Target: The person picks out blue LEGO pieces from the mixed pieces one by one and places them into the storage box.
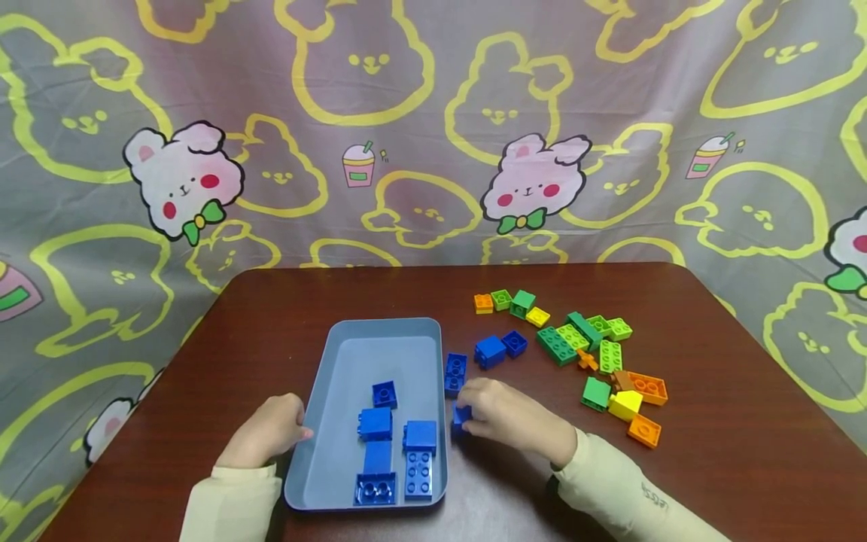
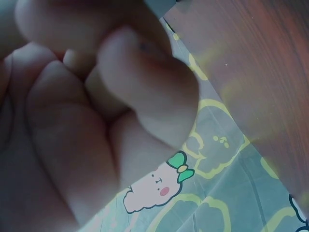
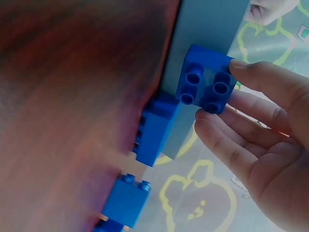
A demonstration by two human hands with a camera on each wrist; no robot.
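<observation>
Beside the tray's right wall, my right hand (image 1: 508,418) pinches a blue toy brick (image 3: 207,79) between thumb and fingers. Four round studs on it face the right wrist camera; in the head view the hand covers part of it. My left hand (image 1: 267,433) has its fingers curled at the left rim of the grey-blue tray (image 1: 345,357), one fingertip over the edge. The left wrist view shows the folded fingers (image 2: 149,87) close up. Several blue bricks lie in the tray, among them a small square one (image 1: 384,394) and a studded one (image 1: 418,474).
Just outside the tray's right wall lies a blue brick (image 1: 455,374), with another blue brick (image 1: 491,351) and a small blue one (image 1: 515,343) behind it. Green (image 1: 557,346), yellow (image 1: 626,405) and orange bricks (image 1: 644,430) spread over the table's right side. A patterned cloth (image 1: 420,150) hangs behind.
</observation>
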